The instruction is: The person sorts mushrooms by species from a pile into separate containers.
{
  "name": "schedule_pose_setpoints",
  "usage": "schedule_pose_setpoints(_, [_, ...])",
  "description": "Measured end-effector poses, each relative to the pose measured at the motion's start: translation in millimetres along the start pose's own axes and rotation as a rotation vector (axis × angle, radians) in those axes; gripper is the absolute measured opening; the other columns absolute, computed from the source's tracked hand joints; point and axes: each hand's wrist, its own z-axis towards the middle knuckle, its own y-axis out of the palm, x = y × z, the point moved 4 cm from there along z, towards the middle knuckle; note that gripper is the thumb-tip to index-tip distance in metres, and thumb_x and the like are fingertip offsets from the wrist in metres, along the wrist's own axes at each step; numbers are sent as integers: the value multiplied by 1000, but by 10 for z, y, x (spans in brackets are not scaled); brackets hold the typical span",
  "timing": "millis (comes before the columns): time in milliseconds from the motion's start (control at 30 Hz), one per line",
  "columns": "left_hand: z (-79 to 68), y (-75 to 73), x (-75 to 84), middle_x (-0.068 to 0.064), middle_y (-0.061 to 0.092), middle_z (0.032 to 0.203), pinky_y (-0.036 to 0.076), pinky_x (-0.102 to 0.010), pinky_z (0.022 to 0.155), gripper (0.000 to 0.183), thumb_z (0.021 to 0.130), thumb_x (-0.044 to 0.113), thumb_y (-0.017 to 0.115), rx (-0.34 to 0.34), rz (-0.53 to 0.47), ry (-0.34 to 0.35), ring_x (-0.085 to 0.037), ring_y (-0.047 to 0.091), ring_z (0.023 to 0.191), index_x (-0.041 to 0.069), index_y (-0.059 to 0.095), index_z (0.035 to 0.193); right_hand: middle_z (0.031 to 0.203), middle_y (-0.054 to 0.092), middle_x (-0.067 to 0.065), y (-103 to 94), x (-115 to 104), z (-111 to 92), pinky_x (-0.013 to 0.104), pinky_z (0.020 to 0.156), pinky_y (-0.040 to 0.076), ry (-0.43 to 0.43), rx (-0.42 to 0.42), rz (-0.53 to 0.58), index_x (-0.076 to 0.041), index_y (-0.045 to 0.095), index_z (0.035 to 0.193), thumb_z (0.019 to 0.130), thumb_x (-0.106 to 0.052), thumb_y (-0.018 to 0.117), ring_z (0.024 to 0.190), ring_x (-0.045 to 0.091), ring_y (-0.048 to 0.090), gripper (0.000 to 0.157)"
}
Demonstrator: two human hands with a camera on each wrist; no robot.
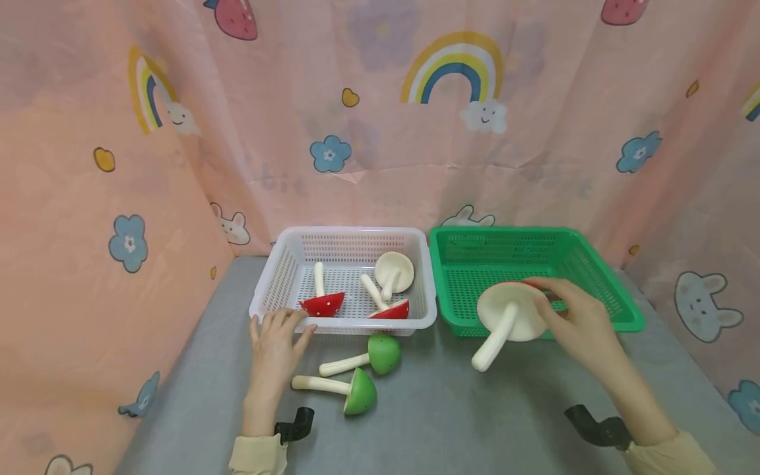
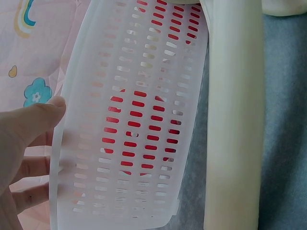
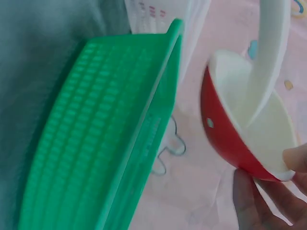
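My right hand [image 1: 572,323] pinches the cap edge of a red toy mushroom [image 1: 513,313] above the front of the green basket [image 1: 534,231]. Its pale underside and stem face me; the white-spotted red top shows in the right wrist view [image 3: 225,129]. My left hand [image 1: 276,349] holds the front rim of the white basket [image 1: 356,323], with the thumb outside and the fingers reaching over. Inside that basket lie two red mushrooms [image 1: 323,305] with caps showing and one pale underside-up mushroom [image 1: 394,272].
Two green-capped toy mushrooms [image 1: 384,354] [image 1: 359,392] lie on the grey tabletop [image 1: 439,422] before the white basket, stems pointing left. The baskets stand side by side against a pink patterned curtain [image 1: 380,185], which also hangs at both sides.
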Motion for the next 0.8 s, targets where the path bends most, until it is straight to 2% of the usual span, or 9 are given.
schedule_pose_setpoints(200, [17,1,3,-11,63,114,12,-66,113,31,87,29,71,-32,-3,-20,-33,47,120,12,69,113,118,65,10,123,-131,245,10,66,49,-46,23,23,-13,62,126,97,-18,56,94,-16,43,30])
schedule_pose_setpoints(367, [9,5,4,-11,63,113,13,-66,113,31,86,30,72,-22,-1,-20,-33,48,119,13,69,112,120,65,11,208,-218,442,12,65,50,-99,23,33,-10,63,124,97,-14,55,96,10,58,29])
schedule_pose_setpoints(433, [4,7,4,-11,63,112,14,-66,113,30,85,29,73,-7,1,-13,-33,49,118,13,69,111,120,65,11,243,-248,522,16,67,52,-105,16,45,-10,63,124,97,-15,54,97,21,61,29])
schedule_pose_setpoints(533, [3,13,1,-11,64,111,15,-66,112,30,84,28,73,10,4,-7,-33,49,117,13,69,110,121,65,12,299,-306,634,31,73,55,-108,-14,71,-10,63,123,98,-16,53,99,27,64,28])
schedule_pose_setpoints(633, [6,20,-4,-11,64,111,15,-66,112,30,84,29,73,14,8,-7,-33,50,117,13,69,109,122,65,11,365,-354,737,43,77,54,-98,-52,90,-12,63,123,98,-19,53,100,30,64,28])
schedule_pose_setpoints(800, [5,19,-13,-11,64,112,15,-66,112,29,85,29,72,10,6,-14,-33,49,117,13,69,110,121,65,11,495,-427,891,44,76,53,-92,-116,98,-11,62,123,99,-20,51,102,31,63,28])
